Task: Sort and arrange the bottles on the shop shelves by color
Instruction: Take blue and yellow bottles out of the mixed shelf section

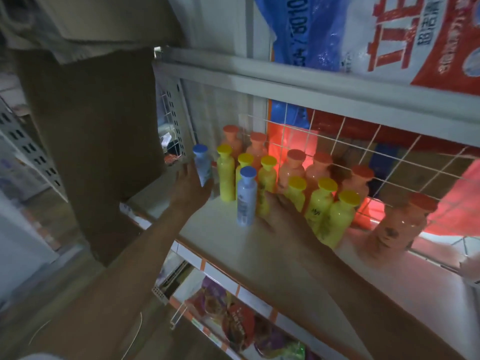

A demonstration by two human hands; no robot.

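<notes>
— Where does the camera look from?
— Head height, forward and down at the shelf [220,229], frame tilted.
— How near?
— Near: the left hand [191,189] and right hand [281,203] reach it.

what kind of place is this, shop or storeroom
Most likely a small shop: a metal shelf with a wire grid back, rows of matching yellow bottles and orange bottles, and snack packets on the shelf below.

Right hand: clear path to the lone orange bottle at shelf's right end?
Likely yes: the orange bottle stands apart with bare shelf in front; the right hand is beside the yellow bottles nearby.
</notes>
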